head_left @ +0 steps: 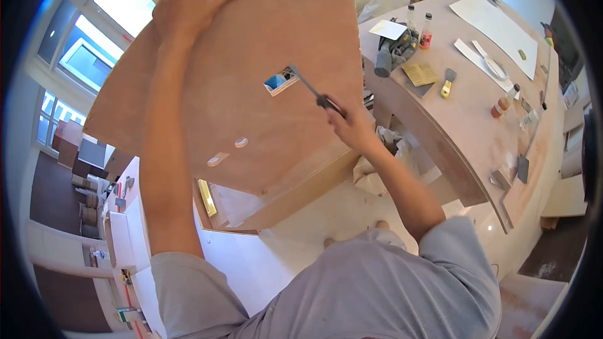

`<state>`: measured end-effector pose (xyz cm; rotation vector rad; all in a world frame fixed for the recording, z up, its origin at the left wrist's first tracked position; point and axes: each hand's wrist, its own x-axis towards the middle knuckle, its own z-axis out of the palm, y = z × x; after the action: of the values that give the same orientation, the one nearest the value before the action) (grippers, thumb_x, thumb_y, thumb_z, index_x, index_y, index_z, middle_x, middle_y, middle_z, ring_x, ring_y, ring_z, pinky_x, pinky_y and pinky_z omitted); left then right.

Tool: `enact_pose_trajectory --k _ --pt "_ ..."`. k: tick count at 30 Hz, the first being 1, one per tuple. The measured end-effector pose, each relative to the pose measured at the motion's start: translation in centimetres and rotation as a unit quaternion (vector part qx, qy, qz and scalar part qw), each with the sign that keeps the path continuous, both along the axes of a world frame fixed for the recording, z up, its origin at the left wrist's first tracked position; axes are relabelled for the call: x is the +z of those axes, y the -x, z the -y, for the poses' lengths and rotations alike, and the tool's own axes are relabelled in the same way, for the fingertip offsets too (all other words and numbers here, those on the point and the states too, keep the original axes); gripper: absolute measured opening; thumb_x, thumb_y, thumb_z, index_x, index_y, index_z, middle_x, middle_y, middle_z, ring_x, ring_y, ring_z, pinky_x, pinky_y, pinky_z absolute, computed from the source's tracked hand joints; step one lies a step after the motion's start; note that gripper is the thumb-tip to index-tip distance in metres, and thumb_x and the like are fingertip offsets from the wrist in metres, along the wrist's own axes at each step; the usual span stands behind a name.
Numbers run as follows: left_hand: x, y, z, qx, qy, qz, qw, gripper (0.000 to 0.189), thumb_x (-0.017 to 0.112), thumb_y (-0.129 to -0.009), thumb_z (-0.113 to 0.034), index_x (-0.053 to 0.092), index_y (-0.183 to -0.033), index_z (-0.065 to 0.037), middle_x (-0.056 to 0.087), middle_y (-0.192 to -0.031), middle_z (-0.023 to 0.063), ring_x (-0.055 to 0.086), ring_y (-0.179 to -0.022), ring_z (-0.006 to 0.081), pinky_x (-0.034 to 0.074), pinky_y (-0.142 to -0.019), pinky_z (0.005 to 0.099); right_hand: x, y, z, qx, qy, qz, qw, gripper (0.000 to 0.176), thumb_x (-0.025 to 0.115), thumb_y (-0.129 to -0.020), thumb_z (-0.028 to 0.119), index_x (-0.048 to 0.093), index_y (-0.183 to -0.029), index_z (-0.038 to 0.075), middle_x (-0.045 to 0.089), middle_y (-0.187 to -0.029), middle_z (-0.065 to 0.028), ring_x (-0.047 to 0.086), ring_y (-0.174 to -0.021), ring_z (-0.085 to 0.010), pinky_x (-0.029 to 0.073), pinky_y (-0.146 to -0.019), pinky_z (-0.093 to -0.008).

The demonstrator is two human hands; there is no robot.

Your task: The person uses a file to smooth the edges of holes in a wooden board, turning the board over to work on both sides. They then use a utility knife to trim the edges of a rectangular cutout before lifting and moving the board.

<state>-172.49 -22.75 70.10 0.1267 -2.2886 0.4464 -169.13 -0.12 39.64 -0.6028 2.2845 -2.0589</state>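
Note:
A large brown wooden panel (220, 88) with a curved edge fills the middle of the head view. My left hand (185, 12) grips its far upper edge, fingers over the rim and thumb stretched across the face. My right hand (352, 122) is closed around the black handle of a file (308, 83). The file's thin grey tip reaches the right corner of a rectangular cutout (281, 81), through which something blue shows. Nearer to me, the panel also has a small round hole (241, 142) and an oblong slot (217, 159).
On the right stands a curved workbench (465, 119) with a grey-black power tool (396, 50), bottles (426, 31), a yellow-handled scraper (448, 83), sandpaper (420, 75) and white sheets (502, 31). A pale sack (370, 172) sits on the floor between panel and bench.

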Motion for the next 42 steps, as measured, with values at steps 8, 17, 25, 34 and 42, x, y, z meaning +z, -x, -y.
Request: enact_pose_trajectory --k 8,17,25,34,42 --pt "-0.6 -0.8 -1.4 0.001 0.023 -0.016 1.0 0.085 0.062 -0.068 -0.082 0.067 -0.114 -0.011 0.072 -0.1 0.009 0.069 -0.091 0.0299 0.054 -0.074 0.0439 -0.2 0.1 -1.6 -0.028 0.002 0.031 0.999 0.046 0.06 -0.096 0.017 0.053 -0.14 0.007 0.058 -0.07 -0.001 0.051 -0.062 -0.0071 0.043 -0.058 -0.0256" --pt "0.3 -1.8 -2.5 -0.048 -0.064 -0.025 0.997 0.066 0.077 -0.068 -0.06 0.068 -0.101 -0.004 0.071 -0.095 0.0161 0.068 -0.094 0.0332 0.051 -0.085 0.0458 0.8 -4.5 -5.8 0.034 0.073 0.085 0.993 0.046 0.059 -0.098 0.017 0.051 -0.141 0.003 0.06 -0.079 0.0015 0.048 -0.06 -0.0045 0.039 -0.054 -0.0203" --pt "0.0 -1.2 -0.7 -0.051 -0.043 -0.04 0.997 0.066 0.078 -0.067 -0.061 0.069 -0.098 -0.003 0.07 -0.092 0.0176 0.068 -0.089 0.0329 0.052 -0.083 0.0445 -0.9 1.3 0.5 0.014 0.006 0.01 1.0 0.043 0.059 -0.097 0.016 0.054 -0.138 0.004 0.058 -0.073 0.0006 0.048 -0.059 -0.0053 0.041 -0.053 -0.0224" --pt "0.0 -0.5 -1.3 -0.056 -0.055 -0.038 0.996 0.067 0.076 -0.069 -0.061 0.068 -0.099 -0.002 0.07 -0.094 0.0174 0.067 -0.092 0.0336 0.05 -0.086 0.0462 -1.4 -0.2 -0.3 -0.033 0.03 0.033 0.998 0.043 0.058 -0.098 0.013 0.052 -0.138 -0.001 0.059 -0.073 0.0007 0.047 -0.056 -0.0041 0.038 -0.049 -0.021" --pt "0.3 -0.5 -0.7 -0.052 -0.065 -0.011 0.996 0.066 0.077 -0.068 -0.06 0.068 -0.1 -0.003 0.071 -0.095 0.0172 0.068 -0.094 0.0331 0.051 -0.085 0.046 3.2 -6.2 -6.5 -0.009 0.053 0.12 0.991 0.047 0.057 -0.098 0.012 0.048 -0.142 0.001 0.063 -0.078 -0.0005 0.046 -0.053 -0.0029 0.034 -0.046 -0.0175"
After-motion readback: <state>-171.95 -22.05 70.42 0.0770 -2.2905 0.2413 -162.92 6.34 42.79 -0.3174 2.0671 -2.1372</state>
